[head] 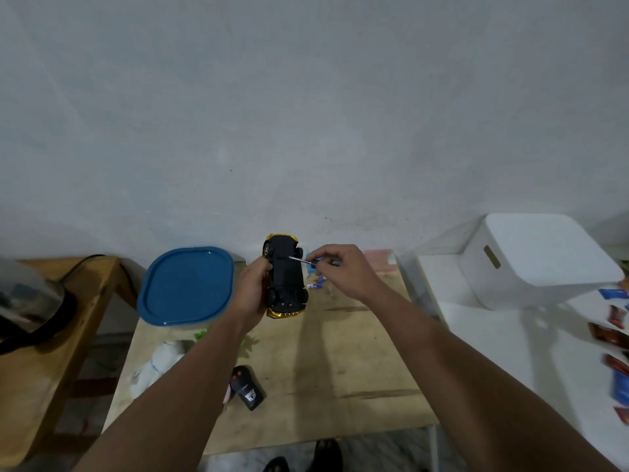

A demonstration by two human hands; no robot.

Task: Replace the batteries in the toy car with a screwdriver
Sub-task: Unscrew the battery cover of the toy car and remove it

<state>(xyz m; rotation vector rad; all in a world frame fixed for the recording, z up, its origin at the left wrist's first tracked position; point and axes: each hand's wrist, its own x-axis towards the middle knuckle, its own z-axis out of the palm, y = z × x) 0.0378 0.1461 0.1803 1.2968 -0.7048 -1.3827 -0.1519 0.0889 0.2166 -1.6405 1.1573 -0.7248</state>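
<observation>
The left hand (253, 294) grips the car (285, 275), held belly-up above the tabletop (357, 352) with its black underside facing the camera. The right hand (343, 270) pinches the screwdriver (301, 261), whose tip touches the underside near the car's far end. Just below the right hand, two small batteries (316, 283) lie on the tabletop. A blue lid (187, 289) sits left of the left hand. Nearer the person, between the forearms, lies a black remote (246, 388). A white box (541, 260) stands well right of the right hand.
</observation>
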